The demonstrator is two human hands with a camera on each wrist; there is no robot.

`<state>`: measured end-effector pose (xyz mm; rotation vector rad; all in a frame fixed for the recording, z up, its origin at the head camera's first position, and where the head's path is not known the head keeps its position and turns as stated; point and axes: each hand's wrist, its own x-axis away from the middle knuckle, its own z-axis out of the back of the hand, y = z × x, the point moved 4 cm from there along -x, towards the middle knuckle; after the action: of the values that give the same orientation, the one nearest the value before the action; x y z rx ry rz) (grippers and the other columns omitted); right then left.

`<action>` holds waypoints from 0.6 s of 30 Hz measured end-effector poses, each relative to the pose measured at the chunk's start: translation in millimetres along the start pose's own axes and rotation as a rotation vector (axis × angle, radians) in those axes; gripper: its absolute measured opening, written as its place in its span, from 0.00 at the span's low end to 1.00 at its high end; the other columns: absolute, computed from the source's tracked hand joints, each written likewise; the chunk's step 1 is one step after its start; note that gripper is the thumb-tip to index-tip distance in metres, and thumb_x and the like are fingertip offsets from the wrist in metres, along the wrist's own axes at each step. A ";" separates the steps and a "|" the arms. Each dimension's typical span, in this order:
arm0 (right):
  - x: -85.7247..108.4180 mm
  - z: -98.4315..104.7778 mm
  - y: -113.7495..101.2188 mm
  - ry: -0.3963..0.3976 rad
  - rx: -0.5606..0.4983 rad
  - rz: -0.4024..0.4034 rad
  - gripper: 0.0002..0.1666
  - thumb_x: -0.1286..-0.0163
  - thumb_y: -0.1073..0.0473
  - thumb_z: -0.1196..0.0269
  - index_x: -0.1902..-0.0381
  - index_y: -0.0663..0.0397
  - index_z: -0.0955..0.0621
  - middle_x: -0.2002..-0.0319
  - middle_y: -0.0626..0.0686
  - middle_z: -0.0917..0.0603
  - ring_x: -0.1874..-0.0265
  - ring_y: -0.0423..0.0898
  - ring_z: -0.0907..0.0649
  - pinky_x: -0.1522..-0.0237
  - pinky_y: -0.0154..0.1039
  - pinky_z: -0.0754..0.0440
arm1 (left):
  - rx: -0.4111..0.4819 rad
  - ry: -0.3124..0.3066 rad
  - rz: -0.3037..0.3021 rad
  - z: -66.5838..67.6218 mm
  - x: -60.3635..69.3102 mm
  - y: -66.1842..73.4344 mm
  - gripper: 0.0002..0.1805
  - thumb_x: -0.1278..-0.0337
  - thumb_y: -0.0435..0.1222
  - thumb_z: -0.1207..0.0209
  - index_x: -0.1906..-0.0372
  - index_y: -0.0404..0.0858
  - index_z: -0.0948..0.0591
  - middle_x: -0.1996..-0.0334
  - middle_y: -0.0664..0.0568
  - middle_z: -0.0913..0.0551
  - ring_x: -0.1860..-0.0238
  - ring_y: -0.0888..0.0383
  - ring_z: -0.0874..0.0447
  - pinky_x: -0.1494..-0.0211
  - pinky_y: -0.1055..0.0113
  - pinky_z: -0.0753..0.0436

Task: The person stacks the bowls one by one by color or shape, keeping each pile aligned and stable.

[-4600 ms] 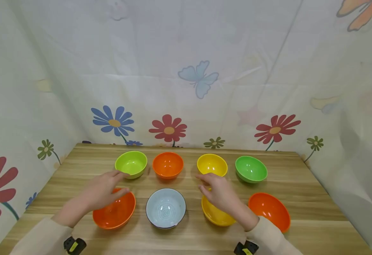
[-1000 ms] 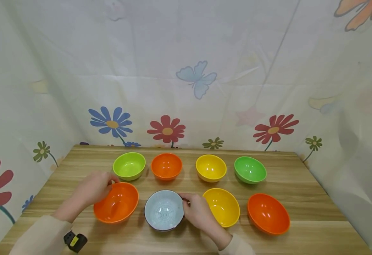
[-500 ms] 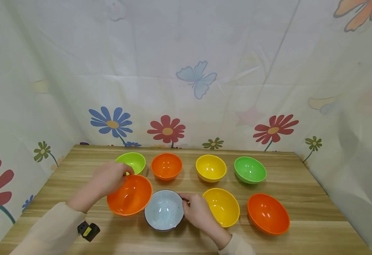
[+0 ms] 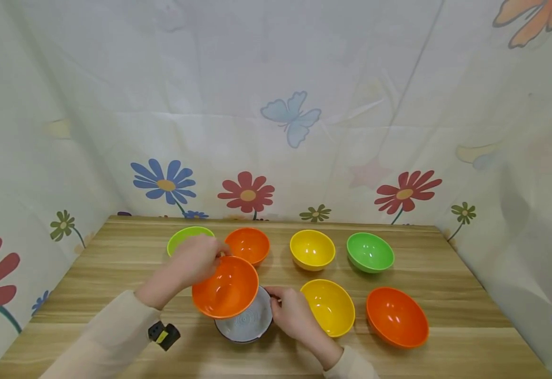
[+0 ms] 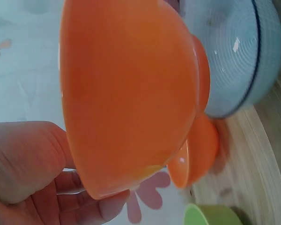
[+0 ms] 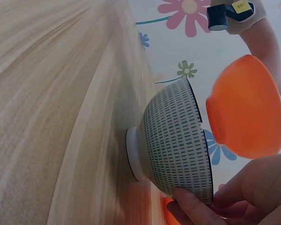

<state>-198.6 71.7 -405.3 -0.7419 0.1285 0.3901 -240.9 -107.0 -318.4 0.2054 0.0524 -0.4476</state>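
My left hand (image 4: 199, 259) grips the rim of a large orange bowl (image 4: 226, 288) and holds it up in the air, over part of a pale blue-grey bowl (image 4: 247, 323). In the left wrist view the orange bowl (image 5: 131, 98) fills the middle, thumb on one side of its rim and fingers on the other. My right hand (image 4: 292, 314) pinches the right rim of the blue-grey bowl, which stands on the table. The right wrist view shows this bowl's dashed green outside (image 6: 175, 140) and a gap between it and the raised orange bowl (image 6: 248, 110).
Along the back stand a lime bowl (image 4: 181, 237), a smaller orange bowl (image 4: 252, 245), a yellow bowl (image 4: 312, 249) and a green bowl (image 4: 370, 252). Right of my right hand are a larger yellow bowl (image 4: 330, 308) and another orange bowl (image 4: 397, 317). All rest on the wooden table (image 4: 460, 295).
Both hands came down to the bowls; my left hand then lifted the large orange bowl and carried it rightward to the blue-grey one. Over the last second my right hand kept its place.
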 end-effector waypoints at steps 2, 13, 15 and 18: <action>-0.2 0.4 0.1 0.004 -0.006 0.007 0.16 0.43 0.73 0.45 0.58 0.62 0.17 0.64 0.56 0.14 0.73 0.39 0.22 0.76 0.27 0.25 | 0.022 -0.006 0.008 -2.6 -1.7 3.9 0.11 0.52 0.27 0.38 0.62 0.41 0.14 0.70 0.52 0.16 0.72 0.58 0.24 0.68 0.70 0.19; -0.9 -0.2 2.4 -0.067 -0.036 -0.069 0.14 0.41 0.70 0.44 0.58 0.63 0.17 0.64 0.56 0.15 0.77 0.38 0.24 0.78 0.26 0.26 | 0.108 -0.049 0.019 -23.8 -5.0 12.8 0.12 0.53 0.25 0.38 0.63 0.41 0.14 0.68 0.53 0.16 0.68 0.58 0.23 0.65 0.68 0.17; -1.1 -0.8 3.2 -0.079 -0.037 -0.087 0.14 0.40 0.69 0.43 0.57 0.63 0.17 0.64 0.56 0.15 0.76 0.38 0.24 0.77 0.26 0.25 | 0.116 -0.055 0.013 -27.8 -5.0 13.3 0.12 0.53 0.25 0.38 0.63 0.41 0.14 0.68 0.54 0.15 0.67 0.57 0.23 0.64 0.67 0.18; -1.7 -1.6 4.1 -0.095 -0.041 -0.108 0.14 0.39 0.68 0.43 0.56 0.64 0.18 0.63 0.57 0.15 0.75 0.39 0.23 0.74 0.28 0.22 | 0.131 -0.059 -0.001 -33.1 -4.4 13.9 0.11 0.53 0.26 0.38 0.64 0.41 0.14 0.68 0.54 0.15 0.67 0.57 0.22 0.63 0.67 0.18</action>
<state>-201.7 72.8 -408.6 -0.7657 -0.0089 0.3247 -239.0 -85.9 -347.7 0.3210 -0.0344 -0.4584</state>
